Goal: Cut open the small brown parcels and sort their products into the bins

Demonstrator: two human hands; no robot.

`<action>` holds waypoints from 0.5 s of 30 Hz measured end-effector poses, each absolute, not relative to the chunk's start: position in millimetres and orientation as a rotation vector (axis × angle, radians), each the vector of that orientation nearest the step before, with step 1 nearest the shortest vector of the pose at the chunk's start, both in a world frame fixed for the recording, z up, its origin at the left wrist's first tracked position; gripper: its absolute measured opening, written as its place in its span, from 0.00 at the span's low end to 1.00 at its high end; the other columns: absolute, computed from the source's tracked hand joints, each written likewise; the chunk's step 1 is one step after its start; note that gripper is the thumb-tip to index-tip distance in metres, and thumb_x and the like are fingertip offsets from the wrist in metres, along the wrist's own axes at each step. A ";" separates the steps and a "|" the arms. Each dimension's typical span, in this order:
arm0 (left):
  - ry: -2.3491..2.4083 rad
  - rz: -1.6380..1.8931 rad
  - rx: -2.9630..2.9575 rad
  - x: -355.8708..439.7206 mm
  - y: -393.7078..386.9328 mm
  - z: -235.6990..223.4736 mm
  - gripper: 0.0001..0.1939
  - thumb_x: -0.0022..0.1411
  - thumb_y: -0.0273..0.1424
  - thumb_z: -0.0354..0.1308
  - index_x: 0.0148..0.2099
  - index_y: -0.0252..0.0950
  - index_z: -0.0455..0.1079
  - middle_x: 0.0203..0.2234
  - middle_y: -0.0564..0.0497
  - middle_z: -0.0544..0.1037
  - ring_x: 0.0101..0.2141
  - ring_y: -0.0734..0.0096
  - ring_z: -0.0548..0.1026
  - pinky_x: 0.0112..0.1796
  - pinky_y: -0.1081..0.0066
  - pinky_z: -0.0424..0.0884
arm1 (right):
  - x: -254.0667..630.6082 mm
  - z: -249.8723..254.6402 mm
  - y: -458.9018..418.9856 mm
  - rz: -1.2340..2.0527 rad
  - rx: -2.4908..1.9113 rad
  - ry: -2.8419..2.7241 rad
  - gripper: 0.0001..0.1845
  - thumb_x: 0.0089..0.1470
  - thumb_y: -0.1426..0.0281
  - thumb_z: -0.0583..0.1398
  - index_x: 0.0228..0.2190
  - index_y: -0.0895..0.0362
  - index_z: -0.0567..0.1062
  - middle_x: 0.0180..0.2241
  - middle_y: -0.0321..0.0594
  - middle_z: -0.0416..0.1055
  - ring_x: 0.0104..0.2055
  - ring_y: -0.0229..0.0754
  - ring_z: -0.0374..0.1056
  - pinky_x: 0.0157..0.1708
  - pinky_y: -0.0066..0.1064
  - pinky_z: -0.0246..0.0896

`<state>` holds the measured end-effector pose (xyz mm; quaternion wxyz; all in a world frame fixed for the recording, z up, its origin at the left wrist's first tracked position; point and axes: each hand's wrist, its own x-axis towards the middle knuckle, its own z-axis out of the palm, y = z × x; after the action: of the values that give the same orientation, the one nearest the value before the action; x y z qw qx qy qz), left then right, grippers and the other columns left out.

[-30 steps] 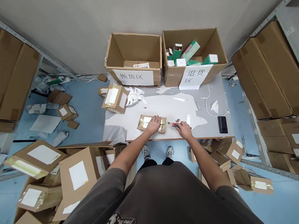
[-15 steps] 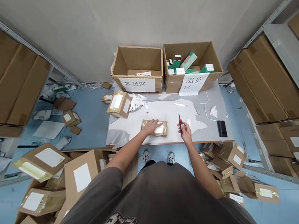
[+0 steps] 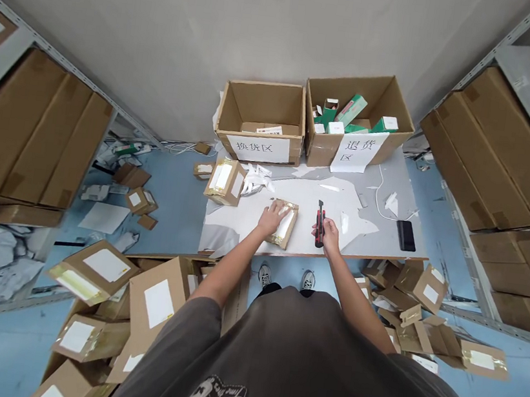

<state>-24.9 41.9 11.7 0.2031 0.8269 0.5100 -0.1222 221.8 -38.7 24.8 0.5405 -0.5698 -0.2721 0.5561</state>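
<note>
A small cardboard box [image 3: 284,228] wrapped in clear tape, with a white label on top, lies on the white-covered table, turned so that its long side runs front to back. My left hand [image 3: 272,218] grips it at the left side, the thumb over the label; the fingertips at the far edge are hard to make out. To the right of the box, my right hand [image 3: 329,235] is closed around a red and black utility knife [image 3: 320,225], which points away from me, above the table and apart from the box.
Two open cartons stand at the back, one [image 3: 263,110] with a few papers, another [image 3: 320,150] with green-white boxes. A taped box [image 3: 226,182] sits left beside crumpled paper [image 3: 258,179]. A phone [image 3: 406,235] lies right. Parcels [image 3: 158,302] are piled left; opened boxes [image 3: 414,309] litter the floor.
The box has turned under my left hand from lying crosswise to lying lengthwise. My right hand has turned the knife more upright. The whole view has shifted slightly.
</note>
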 end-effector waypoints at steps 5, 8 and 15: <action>0.974 -0.554 2.421 -49.4 45.4 3.3 0.44 0.60 0.31 0.68 0.75 0.61 0.62 0.78 0.52 0.56 0.77 0.42 0.47 0.69 0.41 0.52 | 216.2 24.6 -42.8 1.369 -1.363 -0.609 0.32 0.55 0.36 0.65 0.39 0.50 0.66 0.29 0.36 0.80 0.24 0.41 0.75 0.24 0.30 0.70; 1.087 -0.569 2.411 -44.3 43.7 -1.4 0.49 0.57 0.35 0.72 0.77 0.57 0.60 0.78 0.48 0.56 0.77 0.35 0.46 0.69 0.40 0.52 | 213.0 25.5 -44.7 1.398 -1.371 -0.595 0.33 0.53 0.35 0.65 0.39 0.50 0.66 0.28 0.35 0.79 0.23 0.42 0.75 0.24 0.31 0.69; 1.592 -0.558 2.290 -8.3 26.9 -0.5 0.61 0.58 0.54 0.72 0.78 0.22 0.53 0.70 0.18 0.63 0.73 0.22 0.52 0.67 0.42 0.54 | 215.3 28.9 -42.8 1.413 -1.391 -0.608 0.32 0.52 0.37 0.66 0.39 0.50 0.66 0.29 0.35 0.80 0.24 0.42 0.76 0.25 0.31 0.70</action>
<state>-8.3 26.9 -0.5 0.1480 0.7962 0.5536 -0.1941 215.3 -42.8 28.9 0.5088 -0.5774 -0.2523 0.5866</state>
